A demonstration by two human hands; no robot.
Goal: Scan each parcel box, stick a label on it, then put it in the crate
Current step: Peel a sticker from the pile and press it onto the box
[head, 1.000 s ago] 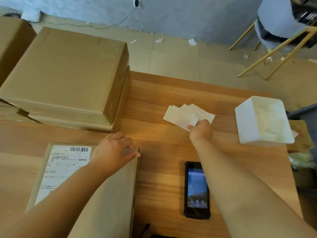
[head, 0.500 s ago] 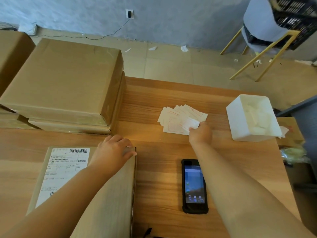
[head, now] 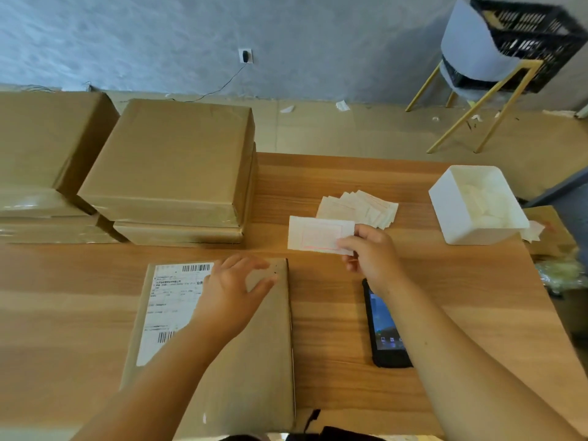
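Right hand (head: 372,259): thumb and fingers closed in a pinch on the right end of one label (head: 318,233), held just above the table (head: 350,173) between the pile (head: 366,206) and the box (head: 254,361). Left hand (head: 232,291): fingers spread and nearly straight, laid on the far right part of the box top, gripping nothing.

Change noted: a second ago the right hand was down on the fanned pile, working at the sheets. It now has a single label lifted clear of the pile and carried toward the box. The left hand, then curled at the box's far corner, has flattened out.

Box: flat on the table near the person, a printed shipping sheet (head: 168,300) on its left part, the right part bare. Scanner (head: 385,338): lying beside the box, screen lit, partly under the right forearm.

Assessment: the scanner is set down, so scanning of this box is probably done and labelling is in hand. Whether the label's backing is off cannot be told. The bare right part of the lid appears the likely site. The crate (head: 534,36) sits on a chair (head: 471,52), well apart from the table; the box has yet to go there.
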